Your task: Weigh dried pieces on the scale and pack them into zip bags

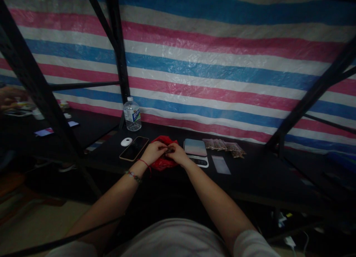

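Note:
Both hands meet over a red plastic bag [160, 164] on the black table. My left hand [153, 152], with a red string and a beaded bracelet at the wrist, has its fingers pinched together above the bag. Opposite it, my right hand [178, 154] is closed too, fingertips nearly touching the left ones. Something small and brownish shows between the fingertips, too small to name. Just right of the bag is a digital scale [195, 147]. A flat clear bag [221, 164] lies beside the scale, and several filled small bags [219, 144] lie behind it.
A phone [134, 148], a white round case [126, 142] and a plastic bottle [132, 114] stand or lie on the left. Black metal posts [116, 46] frame the table before a striped sheet [208, 64]. Another person's hand [11, 96] shows at far left.

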